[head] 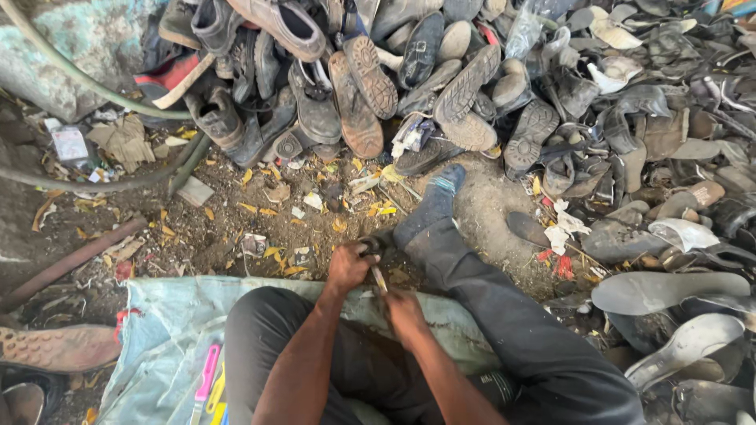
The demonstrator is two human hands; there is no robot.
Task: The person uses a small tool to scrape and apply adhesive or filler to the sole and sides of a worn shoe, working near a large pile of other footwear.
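We sit on a pale blue-green woven sack point(169, 330) spread over the dirt, and just past its far edge our left hand point(348, 266) is curled tight around a small dark shoe piece point(372, 246), which sticks out beyond the knuckles. Our right hand point(404, 308), over the sack's edge, is closed on a thin yellowish tool point(379, 279) angled up toward that piece. Beyond the sack rises a heap of worn dark shoes and soles point(441, 79).

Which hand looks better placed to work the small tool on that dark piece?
Probably the right hand: it appears to grip the thin tool, whose tip points up toward the dark piece. The left hand is closed on that piece, steadying it over the dirt ground.
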